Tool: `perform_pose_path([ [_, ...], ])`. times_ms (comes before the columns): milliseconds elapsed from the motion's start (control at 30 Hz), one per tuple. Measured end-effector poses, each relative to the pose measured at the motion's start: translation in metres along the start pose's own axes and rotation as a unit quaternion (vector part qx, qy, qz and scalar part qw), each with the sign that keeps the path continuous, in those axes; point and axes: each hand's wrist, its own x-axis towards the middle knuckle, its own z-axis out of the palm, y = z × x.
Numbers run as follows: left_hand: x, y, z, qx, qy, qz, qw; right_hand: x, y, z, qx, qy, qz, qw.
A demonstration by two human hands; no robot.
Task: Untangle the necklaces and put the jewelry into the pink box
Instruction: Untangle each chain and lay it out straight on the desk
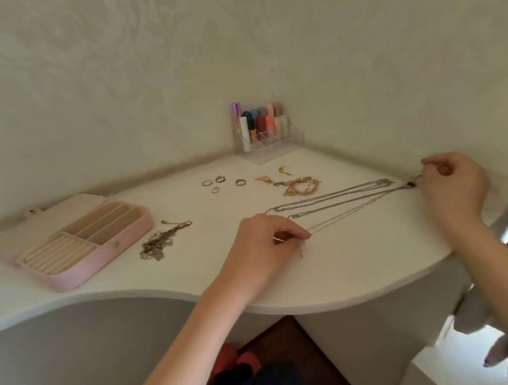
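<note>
Silver necklaces [339, 201] stretch between your pinching left hand [272, 242] and right hand [451, 187]; pink box [74, 243] sits empty, rings [220, 184] and another tangle [161, 241] wait.

Thin silvery metal necklaces [335, 202] lie on a smooth matt white tabletop [339, 275] near a matt pink box [73, 242].

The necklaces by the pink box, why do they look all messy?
That pile of necklaces beside the open pink box is knotted into one clump. The hands, left and right, stretch other silver chains out straight.
</note>
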Motion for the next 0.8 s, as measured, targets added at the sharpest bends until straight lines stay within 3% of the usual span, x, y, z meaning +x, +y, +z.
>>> perform_pose_path([
  [333, 0.011, -0.014, 0.007, 0.212, -0.01, 0.058, 0.975, 0.003, 0.024, -0.021, -0.181, -0.087, -0.12, 0.972],
  [567, 0.007, -0.017, 0.008, 0.189, -0.01, 0.051, 0.981, 0.008, 0.03, -0.014, -0.319, -0.101, -0.114, 0.935],
  [800, 0.002, -0.011, 0.006, 0.187, -0.003, 0.065, 0.98, -0.001, 0.022, -0.019, -0.264, -0.074, -0.16, 0.948],
])
